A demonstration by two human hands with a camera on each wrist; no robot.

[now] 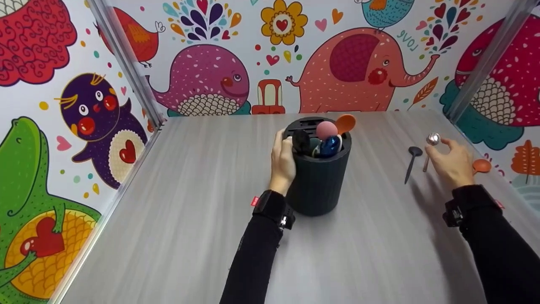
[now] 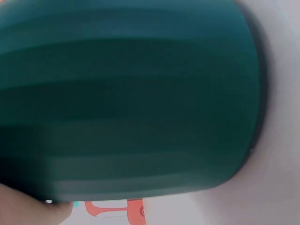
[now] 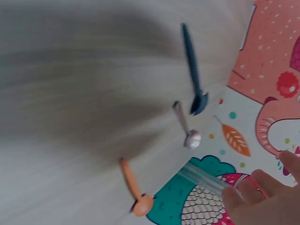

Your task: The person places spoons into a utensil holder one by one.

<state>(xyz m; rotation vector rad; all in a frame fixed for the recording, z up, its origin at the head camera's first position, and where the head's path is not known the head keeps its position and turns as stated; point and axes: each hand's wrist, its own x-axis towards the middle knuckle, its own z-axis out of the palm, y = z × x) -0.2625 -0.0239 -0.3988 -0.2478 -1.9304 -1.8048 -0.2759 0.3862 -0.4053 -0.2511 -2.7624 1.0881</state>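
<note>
My left hand (image 1: 283,162) grips the left side of a dark ribbed utensil holder (image 1: 318,185) near its rim; the holder's wall (image 2: 131,103) fills most of the left wrist view. Upright in it are a pink round-headed utensil (image 1: 326,130), an orange spoon (image 1: 346,123), a shiny blue spoon (image 1: 330,146) and a black utensil (image 1: 301,141). At the right, my right hand (image 1: 455,164) hovers by a silver spoon (image 1: 433,138), thumb and forefinger apart. In the right wrist view that spoon (image 3: 192,139) lies on the table, away from the fingers (image 3: 253,187).
A dark spoon (image 1: 415,151) lies left of the silver one, and another orange spoon (image 1: 481,166) to its right, partly behind the right hand. The grey wood-grain table (image 1: 190,211) is bordered by printed cartoon panels (image 1: 278,59) at the back and sides.
</note>
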